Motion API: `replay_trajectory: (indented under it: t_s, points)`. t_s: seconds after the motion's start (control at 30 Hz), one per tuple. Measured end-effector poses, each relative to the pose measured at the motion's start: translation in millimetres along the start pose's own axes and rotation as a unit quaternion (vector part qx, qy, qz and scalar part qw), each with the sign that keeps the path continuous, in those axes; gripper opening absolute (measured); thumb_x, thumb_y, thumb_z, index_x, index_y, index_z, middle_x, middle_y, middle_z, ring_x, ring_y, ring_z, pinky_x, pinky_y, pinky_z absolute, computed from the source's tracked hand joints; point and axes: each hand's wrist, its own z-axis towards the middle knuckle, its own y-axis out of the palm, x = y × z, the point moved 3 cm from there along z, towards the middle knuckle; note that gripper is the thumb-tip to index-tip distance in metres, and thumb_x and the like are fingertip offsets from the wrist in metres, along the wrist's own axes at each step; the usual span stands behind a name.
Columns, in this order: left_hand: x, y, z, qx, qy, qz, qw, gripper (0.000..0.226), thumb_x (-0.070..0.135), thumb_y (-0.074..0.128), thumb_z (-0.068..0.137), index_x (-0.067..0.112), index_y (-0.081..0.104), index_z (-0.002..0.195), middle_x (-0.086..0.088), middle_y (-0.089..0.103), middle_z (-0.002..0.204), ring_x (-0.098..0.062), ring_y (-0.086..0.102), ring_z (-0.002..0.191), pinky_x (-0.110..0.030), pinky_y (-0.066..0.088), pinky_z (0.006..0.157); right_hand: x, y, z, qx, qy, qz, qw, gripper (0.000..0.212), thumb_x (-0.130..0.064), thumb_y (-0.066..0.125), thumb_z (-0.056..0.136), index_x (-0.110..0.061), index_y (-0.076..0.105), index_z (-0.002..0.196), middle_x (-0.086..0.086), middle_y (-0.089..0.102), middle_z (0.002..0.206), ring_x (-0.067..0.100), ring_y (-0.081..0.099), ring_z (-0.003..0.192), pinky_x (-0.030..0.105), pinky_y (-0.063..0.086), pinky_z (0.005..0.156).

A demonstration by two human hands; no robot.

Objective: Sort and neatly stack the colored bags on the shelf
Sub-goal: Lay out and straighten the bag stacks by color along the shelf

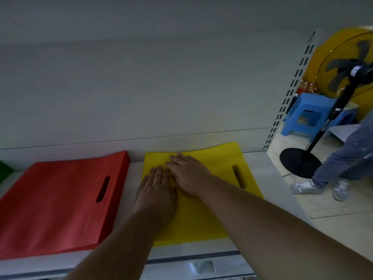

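Both hands flat, left hand and right hand pressing yellow bag, nothing grasped; looks thin, floppy, light — probably lift by edges.

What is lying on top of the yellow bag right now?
Both hands, left and right, press flat on the yellow bag. The fabric beneath them is covered.

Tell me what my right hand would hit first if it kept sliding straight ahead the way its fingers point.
The right hand lies flat on the yellow bag, fingers aimed toward the shelf's back and slightly left. Going on, it would cross the bag's far edge and probably meet the white back panel first; depth is hard to judge.
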Motion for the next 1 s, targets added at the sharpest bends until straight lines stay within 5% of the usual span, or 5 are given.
replay_trajectory:
  t_s: [0.1,0.5,0.8,0.93,1.0]
  points:
    - [-1,0,1,-0.003,-0.003,0.000,1.000,0.093,0.051,-0.011,0.074,0.015,0.013,0.156,-0.007,0.007,0.164,-0.019,0.000,0.151,-0.034,0.001,0.122,7,5,1,-0.026,0.008,-0.016,0.999,0.057,-0.046,0.030,0.102,-0.022,0.022,0.154,-0.002,0.013,0.163,0.016,0.009,0.150,0.037,0.010,0.121]
    - [0,-3,0,-0.018,-0.019,-0.023,0.999,0.064,0.044,0.024,0.102,0.017,0.005,0.157,-0.004,-0.002,0.165,-0.018,-0.006,0.151,-0.033,-0.001,0.122,79,-24,-66,-0.077,0.292,-0.075,0.950,0.121,-0.095,0.014,0.069,-0.012,-0.009,0.154,0.024,-0.015,0.158,0.038,-0.013,0.147,0.048,-0.002,0.120]
    - [0,-3,0,-0.034,-0.014,-0.019,0.999,0.064,0.044,0.020,0.102,0.016,0.003,0.157,-0.005,-0.003,0.165,-0.019,-0.006,0.151,-0.035,-0.002,0.122,75,-51,-83,-0.085,0.197,-0.087,0.973,0.087,-0.069,0.013,0.094,-0.009,0.001,0.155,0.014,-0.007,0.162,0.026,-0.010,0.149,0.041,0.001,0.122]
    - [1,-4,-2,-0.029,-0.007,-0.019,0.999,0.064,0.044,0.020,0.102,0.015,0.004,0.157,-0.005,-0.004,0.165,-0.019,-0.006,0.151,-0.034,-0.001,0.122,33,-38,-124,-0.086,0.127,-0.092,0.984,0.102,-0.078,-0.012,0.077,-0.015,0.001,0.156,0.011,-0.011,0.162,0.026,-0.013,0.149,0.043,-0.003,0.121]
    - [0,-3,-2,-0.028,-0.007,-0.022,0.999,0.064,0.043,0.021,0.102,0.014,0.004,0.157,-0.005,-0.003,0.165,-0.019,-0.006,0.151,-0.034,-0.001,0.122,29,-27,-137,-0.090,0.127,-0.089,0.984,0.098,-0.079,-0.005,0.080,-0.017,0.000,0.156,0.011,-0.010,0.162,0.026,-0.014,0.149,0.043,-0.003,0.121]
